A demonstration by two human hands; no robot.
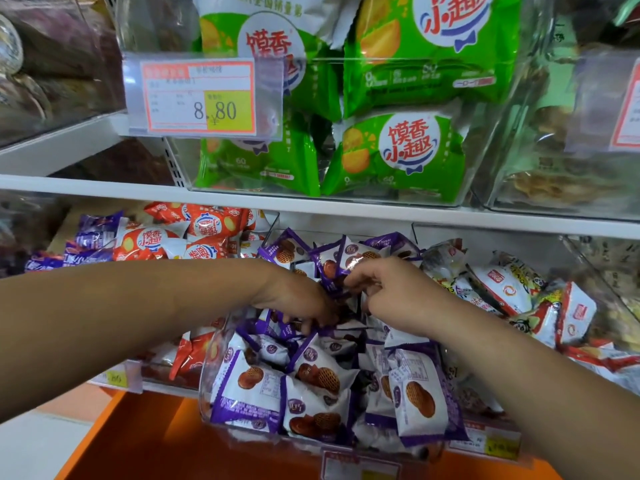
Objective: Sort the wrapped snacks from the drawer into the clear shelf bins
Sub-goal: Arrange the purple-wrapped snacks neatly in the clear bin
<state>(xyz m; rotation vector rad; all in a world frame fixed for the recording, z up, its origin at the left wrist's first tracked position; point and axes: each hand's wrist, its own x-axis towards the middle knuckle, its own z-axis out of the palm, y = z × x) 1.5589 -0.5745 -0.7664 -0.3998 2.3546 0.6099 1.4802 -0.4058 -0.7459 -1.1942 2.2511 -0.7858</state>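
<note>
left hand (pixel 301 299): fingers sunk in pile (pixel 311 372), cannot tell its grip | right hand (pixel 391 292): pinching packet (pixel 330 270) at fingertips, toward left hand | bin (pixel 206 389): beneath both

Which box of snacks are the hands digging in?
The middle clear bin on the lower shelf, full of purple packets. Left hand and right hand reach into it; orange packets lie left, white-and-red packets right.

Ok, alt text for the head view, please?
The left hand and right hand reach into a clear bin of purple-wrapped snacks. Red packets lie to its left; green packets fill the upper bin on the shelf above.
</note>
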